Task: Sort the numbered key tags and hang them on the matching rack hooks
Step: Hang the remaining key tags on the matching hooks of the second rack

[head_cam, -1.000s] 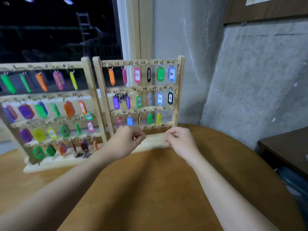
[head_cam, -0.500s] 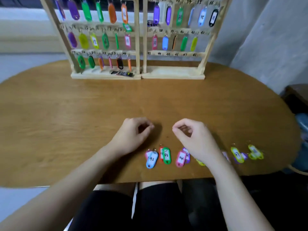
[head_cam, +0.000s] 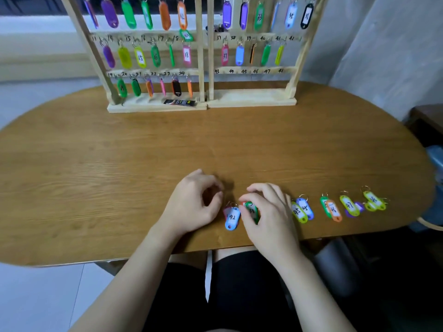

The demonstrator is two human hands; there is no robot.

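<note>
Two wooden racks stand at the table's far edge, the left rack (head_cam: pixel 155 107) and the right rack (head_cam: pixel 251 100), both hung with coloured numbered tags. The right rack's bottom row, marked 43 onward, has bare hooks. Loose tags lie in a row near the front edge: a blue tag marked 42 (head_cam: pixel 232 218), a green tag (head_cam: pixel 252 210), a yellow-green and blue pair (head_cam: pixel 302 209), then orange and yellow ones (head_cam: pixel 334 210). My right hand (head_cam: pixel 268 212) pinches the green tag. My left hand (head_cam: pixel 194 204) rests beside the blue tag, fingers curled, holding nothing.
A small black packet (head_cam: pixel 179 102) lies on the left rack's base. The brown oval table (head_cam: pixel 119 164) ends just behind my wrists. A grey wall rises on the right, with a dark side table (head_cam: pixel 429 121) below it.
My view dropped from the racks to the table. Both hands came back from the right rack's base to the front edge, and my right hand took hold of the green tag.
</note>
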